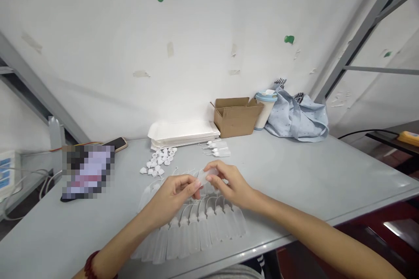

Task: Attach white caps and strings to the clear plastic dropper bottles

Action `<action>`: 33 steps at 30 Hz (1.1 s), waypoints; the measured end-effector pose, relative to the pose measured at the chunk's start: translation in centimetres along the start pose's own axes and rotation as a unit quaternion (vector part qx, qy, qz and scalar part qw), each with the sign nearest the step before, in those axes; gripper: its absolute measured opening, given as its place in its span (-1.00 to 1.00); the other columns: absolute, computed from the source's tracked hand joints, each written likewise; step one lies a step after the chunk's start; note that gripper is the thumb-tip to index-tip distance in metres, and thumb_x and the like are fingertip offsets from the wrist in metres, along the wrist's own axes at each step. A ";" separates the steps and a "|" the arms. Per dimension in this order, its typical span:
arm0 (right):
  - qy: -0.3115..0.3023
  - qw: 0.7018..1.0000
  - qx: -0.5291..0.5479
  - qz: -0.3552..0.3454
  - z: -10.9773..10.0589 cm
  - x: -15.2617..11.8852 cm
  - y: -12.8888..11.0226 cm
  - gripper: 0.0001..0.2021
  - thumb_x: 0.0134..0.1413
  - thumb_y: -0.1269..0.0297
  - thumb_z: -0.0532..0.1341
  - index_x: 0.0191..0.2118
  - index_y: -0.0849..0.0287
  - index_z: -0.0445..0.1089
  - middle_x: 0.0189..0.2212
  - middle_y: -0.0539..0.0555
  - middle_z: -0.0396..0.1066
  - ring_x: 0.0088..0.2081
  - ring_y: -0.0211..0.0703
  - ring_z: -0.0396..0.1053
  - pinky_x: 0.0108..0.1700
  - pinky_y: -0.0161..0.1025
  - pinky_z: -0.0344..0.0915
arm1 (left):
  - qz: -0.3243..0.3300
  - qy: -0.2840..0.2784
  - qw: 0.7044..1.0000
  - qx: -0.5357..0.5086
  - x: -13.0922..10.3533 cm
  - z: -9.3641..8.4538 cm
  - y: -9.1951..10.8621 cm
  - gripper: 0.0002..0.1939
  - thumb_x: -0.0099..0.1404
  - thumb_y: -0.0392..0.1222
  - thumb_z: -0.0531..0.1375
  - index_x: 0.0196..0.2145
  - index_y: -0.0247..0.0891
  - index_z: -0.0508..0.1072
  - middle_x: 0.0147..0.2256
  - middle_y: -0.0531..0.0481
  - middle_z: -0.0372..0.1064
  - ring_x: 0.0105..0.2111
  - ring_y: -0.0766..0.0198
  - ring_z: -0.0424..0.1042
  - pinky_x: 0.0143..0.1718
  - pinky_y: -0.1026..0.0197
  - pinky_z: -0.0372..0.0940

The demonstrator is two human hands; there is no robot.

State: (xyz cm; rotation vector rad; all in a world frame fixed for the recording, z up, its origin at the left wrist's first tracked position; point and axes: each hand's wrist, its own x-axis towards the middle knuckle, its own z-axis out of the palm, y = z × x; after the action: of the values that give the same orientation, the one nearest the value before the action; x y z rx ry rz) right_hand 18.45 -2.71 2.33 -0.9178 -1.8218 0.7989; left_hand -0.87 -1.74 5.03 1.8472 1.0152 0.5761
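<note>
Bright, diffuse light, faint soft shadows on the wall (196, 30). Small glare spots along the table edge (268, 246). Wide-angle stretch toward the sides; left patch (88, 172) pixelated.

Bare tabletop (347, 170), right side: lying open to passage. White caps (159, 161), left: obstructing. Bottle row (193, 235): blocking the near edge. Cardboard box (237, 117), blue cloth (296, 115): closing off the wall side.
</note>
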 end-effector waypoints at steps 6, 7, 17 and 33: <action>0.041 0.998 -0.051 0.004 0.0 -0.3 -1.2 -0.76 0.19 0.19 0.09 -0.36 0.24 0.37 -0.62 -0.06 0.16 -0.58 -0.35 0.07 -0.52 -0.36 0.05 | 0.042 0.028 0.998 0.039 -0.3 0.3 0.0 -0.66 0.30 -0.01 0.06 -0.50 -0.25 0.45 -0.52 0.07 0.39 -0.52 0.33 0.27 -0.47 0.31 0.15; 0.039 0.998 -0.024 0.043 -0.1 -0.3 -1.4 -0.74 0.18 0.17 0.10 -0.39 0.24 0.37 -0.64 -0.07 0.13 -0.59 -0.36 0.05 -0.54 -0.37 0.03 | 0.071 0.046 0.994 0.068 -0.3 0.5 -0.2 -0.68 0.31 -0.04 0.07 -0.48 -0.25 0.45 -0.52 0.06 0.38 -0.52 0.32 0.28 -0.46 0.30 0.16; -0.013 0.935 0.206 0.288 -0.2 0.9 -1.3 -0.55 -0.04 -0.01 0.23 -0.66 0.20 0.10 -0.76 -0.15 0.07 -0.77 -0.49 -0.04 -0.73 -0.42 -0.18 | 0.325 0.173 0.860 0.353 0.0 1.7 -2.6 -0.83 0.33 -0.37 0.00 -0.31 -0.32 0.38 -0.46 -0.07 0.33 -0.41 0.19 0.23 -0.34 0.13 0.18; -0.082 0.956 0.210 0.187 -0.5 0.7 -0.2 -0.61 0.05 -0.05 0.18 -0.38 0.26 0.32 -0.63 -0.07 0.28 -0.66 -0.40 0.22 -0.65 -0.43 0.11 | 0.002 0.039 0.999 0.032 -0.4 0.6 0.1 -0.54 0.29 0.07 -0.02 -0.58 -0.28 0.41 -0.58 0.06 0.30 -0.58 0.37 0.14 -0.57 0.32 0.05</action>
State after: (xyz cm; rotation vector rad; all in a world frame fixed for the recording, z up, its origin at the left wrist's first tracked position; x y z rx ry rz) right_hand 18.68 -2.13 3.00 -0.9421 -1.5399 1.4745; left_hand -0.57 -2.39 4.84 1.8956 1.0920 0.6294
